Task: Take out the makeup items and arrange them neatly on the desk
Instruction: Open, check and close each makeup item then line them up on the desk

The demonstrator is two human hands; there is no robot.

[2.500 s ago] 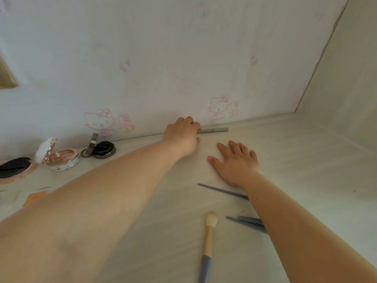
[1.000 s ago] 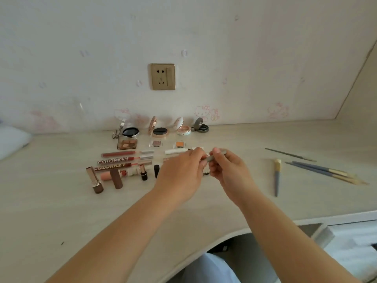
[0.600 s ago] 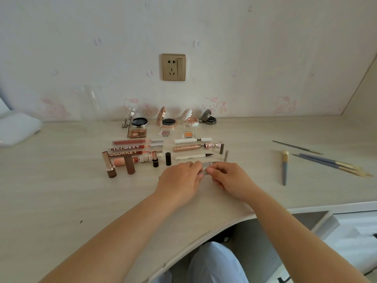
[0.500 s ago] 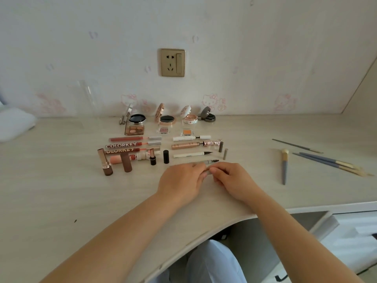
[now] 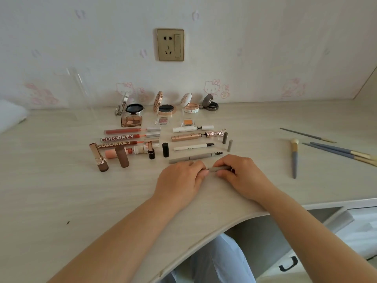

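Both hands are curled low on the desk (image 5: 61, 190): the left hand (image 5: 179, 180) and the right hand (image 5: 242, 176) each pinch one end of a grey pencil (image 5: 219, 168), most of which is hidden under the fingers. Lipsticks (image 5: 98, 157) stand at the far left, a brow pen (image 5: 193, 157) lies just behind the hands, and brushes (image 5: 294, 156) are laid well apart at the right, some cut off by the frame edge.

- Left hand (image 5: 179, 180): bare, forearm uncovered, no sleeve in view.
- Right hand (image 5: 242, 176): bare, forearm uncovered.
- Trousers (image 5: 216, 262): pale blue, plain cloth.
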